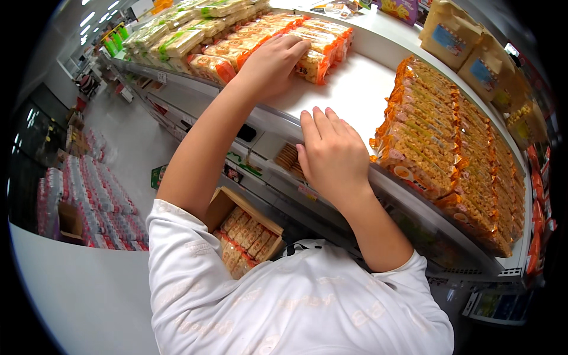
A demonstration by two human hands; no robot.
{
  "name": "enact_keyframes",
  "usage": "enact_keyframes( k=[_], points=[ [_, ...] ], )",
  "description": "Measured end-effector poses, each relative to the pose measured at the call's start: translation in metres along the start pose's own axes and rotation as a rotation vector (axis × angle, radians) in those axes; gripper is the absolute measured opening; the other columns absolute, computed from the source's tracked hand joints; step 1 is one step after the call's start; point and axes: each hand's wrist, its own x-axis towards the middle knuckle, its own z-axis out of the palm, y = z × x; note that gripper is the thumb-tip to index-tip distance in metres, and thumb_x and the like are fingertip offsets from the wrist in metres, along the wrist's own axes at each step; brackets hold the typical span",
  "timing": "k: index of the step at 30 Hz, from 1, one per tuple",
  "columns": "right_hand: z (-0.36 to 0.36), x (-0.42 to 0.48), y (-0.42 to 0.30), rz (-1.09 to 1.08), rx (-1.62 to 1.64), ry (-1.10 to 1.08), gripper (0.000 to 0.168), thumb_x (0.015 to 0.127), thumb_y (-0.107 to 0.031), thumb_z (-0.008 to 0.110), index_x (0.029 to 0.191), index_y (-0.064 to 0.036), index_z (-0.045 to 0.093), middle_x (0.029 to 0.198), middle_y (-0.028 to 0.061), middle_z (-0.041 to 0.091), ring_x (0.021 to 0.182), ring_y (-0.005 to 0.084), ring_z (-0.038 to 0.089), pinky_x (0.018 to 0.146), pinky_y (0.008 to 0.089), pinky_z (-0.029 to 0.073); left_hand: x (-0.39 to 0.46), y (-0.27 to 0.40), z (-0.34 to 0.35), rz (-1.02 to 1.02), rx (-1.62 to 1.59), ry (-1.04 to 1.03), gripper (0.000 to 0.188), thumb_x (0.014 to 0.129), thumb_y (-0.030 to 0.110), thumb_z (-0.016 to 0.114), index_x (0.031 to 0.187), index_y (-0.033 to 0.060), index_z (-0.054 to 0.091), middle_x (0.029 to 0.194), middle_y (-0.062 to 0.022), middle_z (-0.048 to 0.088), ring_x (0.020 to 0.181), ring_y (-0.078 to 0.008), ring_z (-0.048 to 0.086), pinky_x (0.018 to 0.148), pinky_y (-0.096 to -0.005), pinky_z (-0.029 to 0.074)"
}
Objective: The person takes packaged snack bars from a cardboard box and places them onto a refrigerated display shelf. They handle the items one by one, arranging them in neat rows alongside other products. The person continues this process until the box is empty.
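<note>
My left hand lies against the orange-and-clear packets of puffed snack bars on the white shelf; its fingertips touch them, and whether it grips one is hidden. My right hand is over the shelf's front edge, fingers extended and close together, holding nothing visible. To its right stand rows of orange-edged packets of golden-brown snack bars. Green-and-clear packets are stacked at the far left. A cardboard box with more orange-trimmed packets is below, by my body.
Brown paper-like bags stand behind the shelf's raised back edge. Lower shelves hold dark packets and biscuits. At left, shrink-wrapped bottles are stacked on the floor beside an open carton. A pale grey surface fills the lower left.
</note>
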Motion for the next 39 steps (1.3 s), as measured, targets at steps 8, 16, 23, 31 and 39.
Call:
enact_keyframes(
  k=[8, 16, 23, 31, 39],
  points=[
    [-0.010, 0.004, 0.000, -0.117, 0.178, 0.073, 0.047, 0.083, -0.019, 0.081, 0.125, -0.001, 0.071, 0.128, 0.0142, 0.071, 0.120, 0.0314, 0.067, 0.103, 0.0456, 0.054, -0.024, 0.020, -0.011, -0.007, 0.247, 0.246, 0.063, 0.088, 0.002, 0.072, 0.149, 0.0047, 0.055, 0.154, -0.0181, 0.056, 0.145, -0.0370, 0.052, 0.128, -0.0551, 0.037],
    [0.037, -0.047, -0.017, -0.467, 0.988, 0.173, 0.027, 0.079, 0.001, 0.077, 0.106, 0.002, 0.073, 0.122, 0.0175, 0.073, 0.121, 0.0380, 0.070, 0.108, 0.0541, 0.056, -0.180, 0.106, -0.079, -0.267, -0.067, 0.298, 0.036, 0.088, -0.001, 0.071, 0.124, 0.0001, 0.068, 0.134, -0.0201, 0.067, 0.121, -0.0417, 0.067, 0.104, -0.0493, 0.055],
    [0.110, -0.110, -0.081, -0.627, 1.299, -0.443, 0.019, 0.084, 0.001, 0.075, 0.102, -0.002, 0.072, 0.106, 0.0128, 0.075, 0.099, 0.0318, 0.074, 0.086, 0.0410, 0.062, -0.349, 0.167, -0.048, -1.085, -0.286, -0.196, 0.028, 0.095, 0.008, 0.070, 0.122, -0.0001, 0.069, 0.116, -0.0239, 0.071, 0.110, -0.0396, 0.071, 0.095, -0.0442, 0.058],
    [0.153, -0.141, -0.088, -0.563, 1.179, -0.460, 0.009, 0.083, -0.011, 0.076, 0.090, -0.010, 0.070, 0.082, 0.0061, 0.067, 0.078, 0.0285, 0.071, 0.069, 0.0416, 0.057, -0.429, 0.245, 0.000, -1.488, -0.444, -0.982, 0.049, 0.101, 0.038, 0.071, 0.133, 0.0008, 0.066, 0.126, -0.0260, 0.074, 0.119, -0.0433, 0.070, 0.100, -0.0498, 0.056],
    [0.154, -0.144, -0.086, -0.573, 1.191, -0.431, 0.012, 0.081, -0.008, 0.077, 0.090, -0.008, 0.069, 0.082, 0.0074, 0.066, 0.077, 0.0301, 0.069, 0.070, 0.0426, 0.056, -0.463, 0.228, 0.024, -1.478, -0.606, -0.904, 0.049, 0.106, 0.040, 0.065, 0.137, 0.0029, 0.060, 0.127, -0.0255, 0.073, 0.115, -0.0417, 0.072, 0.096, -0.0489, 0.056]
  ],
)
